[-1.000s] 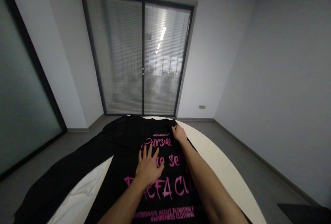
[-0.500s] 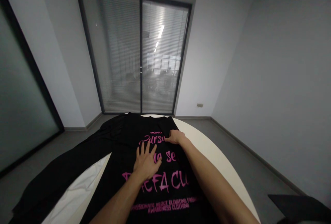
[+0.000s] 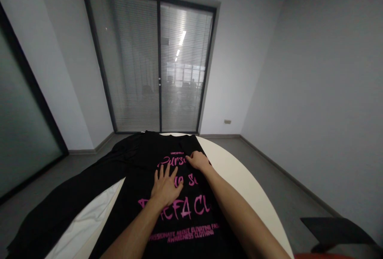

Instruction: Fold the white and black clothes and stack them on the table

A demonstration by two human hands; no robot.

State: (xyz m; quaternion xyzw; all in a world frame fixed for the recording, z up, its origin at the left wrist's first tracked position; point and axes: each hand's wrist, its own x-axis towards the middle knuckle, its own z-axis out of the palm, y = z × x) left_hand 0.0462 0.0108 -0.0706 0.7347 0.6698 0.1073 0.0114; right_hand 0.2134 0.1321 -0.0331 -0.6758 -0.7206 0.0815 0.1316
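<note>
While shirt (image 3: 190, 195) lies spread on table (image 3: 236, 175), cloth prob. light, soft, limp, not fragile; best held at edges, approx. shoulder. L hand (image 3: 166, 189): palm down, fingers apart. R hand (image 3: 199, 160): fingers curled on cloth; pinch can't be confirmed.

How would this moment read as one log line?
left hand: spread on black shirt | right hand: curled, touching shirt's right side | pale table: beneath shirt

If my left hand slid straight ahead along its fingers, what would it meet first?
The pink script line on the black shirt, just past the fingertips of your left hand; it seems flat on the cloth, though exact height is unclear.
</note>
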